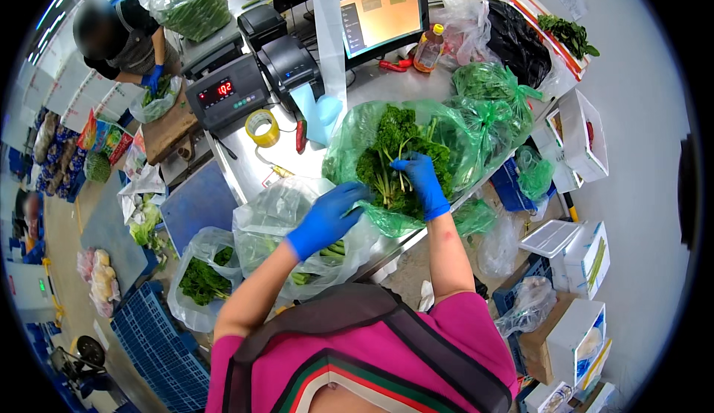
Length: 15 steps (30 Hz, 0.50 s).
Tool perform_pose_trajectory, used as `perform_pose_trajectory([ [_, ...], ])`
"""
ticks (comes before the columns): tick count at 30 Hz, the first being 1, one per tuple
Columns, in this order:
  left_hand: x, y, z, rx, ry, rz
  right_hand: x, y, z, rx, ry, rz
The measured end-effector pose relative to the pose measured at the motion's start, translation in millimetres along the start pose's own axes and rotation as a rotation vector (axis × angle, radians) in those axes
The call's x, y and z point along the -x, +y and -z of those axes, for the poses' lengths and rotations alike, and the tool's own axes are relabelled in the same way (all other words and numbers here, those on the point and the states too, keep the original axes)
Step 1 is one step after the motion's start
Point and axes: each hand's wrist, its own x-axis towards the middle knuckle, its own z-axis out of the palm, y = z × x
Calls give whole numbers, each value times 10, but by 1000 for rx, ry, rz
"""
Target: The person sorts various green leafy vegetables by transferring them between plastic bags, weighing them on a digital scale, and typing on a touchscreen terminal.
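A green plastic bag (348, 145) lies spread wide on the steel table (240, 162), with curly parsley (371, 173) inside. My right hand (422, 181), in a blue glove, pinches stems of the parsley above the bag. My left hand (329, 217), gloved in blue too and slightly blurred, is at the near left edge of the bag; whether its fingers hold anything cannot be told. Beneath it a clear plastic bag (268, 212) holds green stalks (334, 249). Farther left, another clear bag (189, 307) contains curly parsley (201, 282).
A scale display (226, 95), label printers (290, 64), a yellow tape roll (262, 128) and a monitor (382, 11) stand beyond. Knotted green bags (491, 117) and a sauce bottle (429, 49) are at right. Foam boxes (583, 134) line the wall. A co-worker (131, 39) handles greens at upper left.
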Motion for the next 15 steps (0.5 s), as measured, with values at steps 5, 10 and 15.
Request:
perform_pose_trajectory([
  [5,-914,-809,-593,-689,-160,-145,163,-137,288,104,-32,-77],
  [10,-883,-1278,-772,-638,-160,-13,299,-291,635,185,137,-36],
  [15,-781,-1548,-778,-573,-219,110,1219,-1167,465,281,119,86],
])
